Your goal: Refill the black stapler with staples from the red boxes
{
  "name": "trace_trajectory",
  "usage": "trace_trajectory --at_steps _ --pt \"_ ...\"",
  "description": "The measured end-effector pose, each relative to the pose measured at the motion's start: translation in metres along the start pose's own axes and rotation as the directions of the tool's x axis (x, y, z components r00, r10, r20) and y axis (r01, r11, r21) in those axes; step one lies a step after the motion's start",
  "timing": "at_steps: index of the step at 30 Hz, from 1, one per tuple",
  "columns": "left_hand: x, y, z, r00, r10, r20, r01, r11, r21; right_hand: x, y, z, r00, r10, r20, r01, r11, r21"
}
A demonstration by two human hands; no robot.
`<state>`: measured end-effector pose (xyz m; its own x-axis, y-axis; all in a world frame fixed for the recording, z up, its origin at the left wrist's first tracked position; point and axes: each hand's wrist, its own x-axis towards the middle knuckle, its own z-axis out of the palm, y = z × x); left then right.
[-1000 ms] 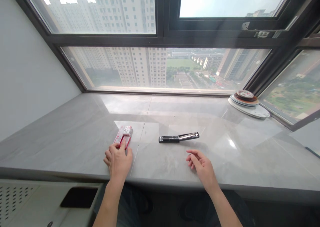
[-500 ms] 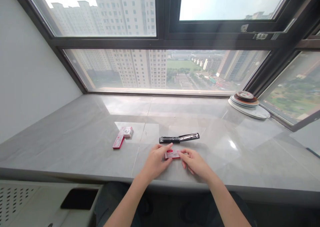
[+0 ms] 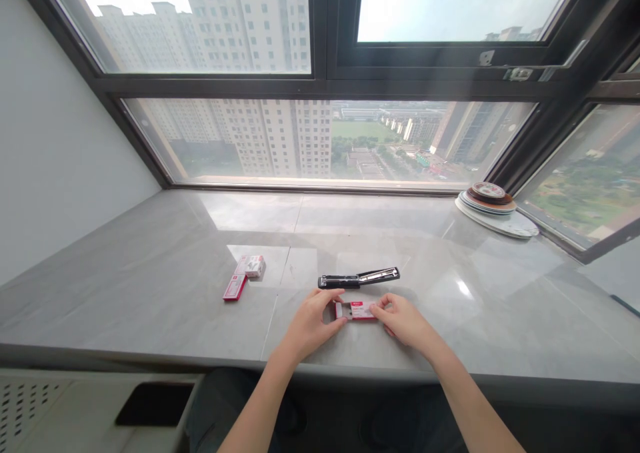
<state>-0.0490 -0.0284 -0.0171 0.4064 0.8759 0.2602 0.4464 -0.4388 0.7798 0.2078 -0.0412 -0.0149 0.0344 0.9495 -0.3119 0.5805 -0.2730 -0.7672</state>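
Note:
A small red-and-white staple box (image 3: pixel 362 311) lies on the grey stone sill, its inner tray slid partly out of its sleeve on the left. My left hand (image 3: pixel 313 321) grips the tray end between thumb and fingers. The sleeve's right end is pinched by my right hand (image 3: pixel 404 320). Whatever is in the tray is too small to make out. Just beyond the box, a black stapler (image 3: pixel 340 282) lies opened out, with its metal channel showing.
Left of my hands lie a red-and-white box (image 3: pixel 235 287) and a small white box (image 3: pixel 255 266), touching. Several stacked plates (image 3: pixel 493 216) sit in the far right corner by the window. The sill's front edge (image 3: pixel 360 368) runs below my forearms.
The staple box has been drawn open: its sleeve has moved right with my right hand, and the tray now shows by my left hand. The stapler stays put.

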Motion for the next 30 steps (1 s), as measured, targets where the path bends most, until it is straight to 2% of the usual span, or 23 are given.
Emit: trace_trajectory --at_steps 2,3,4,6,8,11,13,16,21,25,27,30 --pt "0.001 0.0 0.0 1.0 0.006 0.001 -0.006 1.0 0.002 -0.001 -0.009 -0.003 0.985 -0.128 -0.117 0.11 0.982 -0.152" --pt "0.001 0.0 0.0 1.0 0.009 0.002 -0.01 1.0 0.004 -0.002 -0.016 -0.003 0.967 -0.215 -0.136 0.182 0.958 -0.221" --pt "0.001 0.0 0.0 1.0 0.013 0.004 -0.013 1.0 0.007 -0.003 -0.025 -0.003 0.947 -0.298 -0.121 0.255 0.925 -0.282" --pt "0.001 0.0 -0.001 1.0 0.019 0.006 -0.019 1.0 0.011 -0.003 -0.045 0.001 0.911 -0.413 -0.014 0.375 0.84 -0.391" --pt "0.002 0.001 -0.001 1.0 0.022 0.009 -0.022 1.0 0.015 0.0 -0.062 0.006 0.887 -0.449 0.11 0.438 0.74 -0.51" --pt "0.001 0.001 -0.001 1.0 0.021 0.005 -0.021 0.999 0.027 0.011 -0.076 0.01 0.869 -0.439 0.229 0.47 0.589 -0.657" --pt "0.002 0.001 -0.002 1.0 0.019 -0.001 -0.019 0.999 0.033 0.017 -0.079 0.01 0.861 -0.434 0.265 0.484 0.54 -0.688" --pt "0.002 0.002 -0.003 1.0 0.023 -0.003 -0.023 0.999 0.044 0.022 -0.079 0.011 0.853 -0.435 0.287 0.5 0.525 -0.689" --pt "0.002 0.005 -0.004 1.0 0.013 0.015 -0.013 0.998 0.056 0.019 -0.078 0.012 0.836 -0.465 0.291 0.528 0.536 -0.659" --pt "0.003 0.006 -0.004 1.0 0.01 0.005 -0.01 0.998 0.06 0.008 -0.06 0.004 0.837 -0.521 0.167 0.536 0.716 -0.448" --pt "0.002 0.005 -0.004 1.0 0.008 -0.002 -0.008 0.999 0.046 0.002 -0.044 -0.001 0.864 -0.496 0.083 0.496 0.811 -0.31" --pt "0.001 0.006 -0.004 1.0 0.0 -0.002 0.0 1.0 0.022 -0.006 -0.017 -0.006 0.912 -0.41 -0.012 0.402 0.899 -0.173"
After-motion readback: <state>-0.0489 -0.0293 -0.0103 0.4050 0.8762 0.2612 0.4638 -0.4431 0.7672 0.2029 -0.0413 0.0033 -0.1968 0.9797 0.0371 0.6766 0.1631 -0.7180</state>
